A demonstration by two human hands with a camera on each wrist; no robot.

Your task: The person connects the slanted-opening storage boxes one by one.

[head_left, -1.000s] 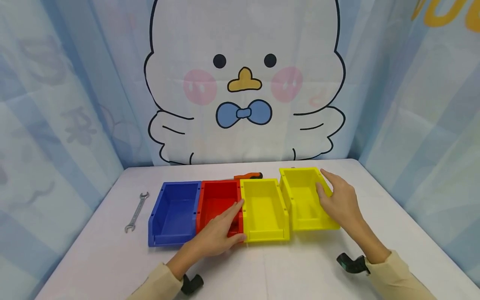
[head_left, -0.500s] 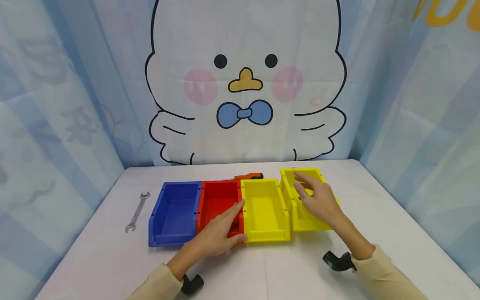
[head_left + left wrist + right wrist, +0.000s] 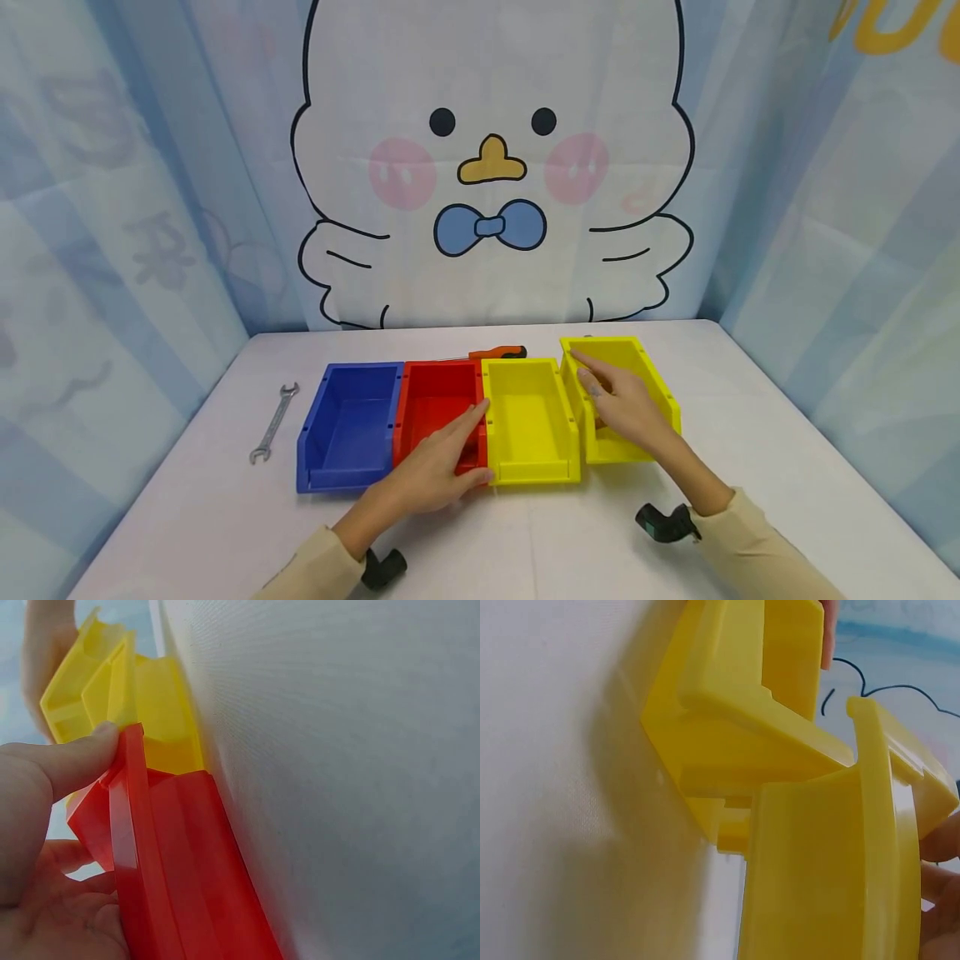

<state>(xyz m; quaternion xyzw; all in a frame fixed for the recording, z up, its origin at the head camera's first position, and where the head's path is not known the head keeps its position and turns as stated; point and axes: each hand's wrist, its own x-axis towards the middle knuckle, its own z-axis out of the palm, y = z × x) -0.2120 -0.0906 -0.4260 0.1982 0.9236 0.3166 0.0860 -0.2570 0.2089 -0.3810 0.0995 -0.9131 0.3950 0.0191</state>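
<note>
My left hand (image 3: 431, 471) lies across the red bin (image 3: 442, 372), fingers straight, tips at its border with the middle yellow bin (image 3: 534, 472). In the left wrist view the thumb (image 3: 90, 750) touches the red bin's front lip. The right hand (image 3: 626, 407) reaches into the rightmost yellow bin (image 3: 615, 452), its index finger stretched out at the left wall. Other right fingers (image 3: 941, 840) show behind the front lip in the right wrist view. That bin sits further back than its yellow neighbour, beside it; whether their sides interlock I cannot tell.
A blue bin (image 3: 348, 479) adjoins the red one on the left. Further left lies a double-ended spanner (image 3: 273, 425). Behind the bins is a screwdriver with an orange and black handle (image 3: 497, 352). A printed curtain (image 3: 487, 283) hangs along the table's back.
My right hand has moved from the rightmost yellow bin's right wall across to its left wall. The left hand and the bins have stayed about where they were.
</note>
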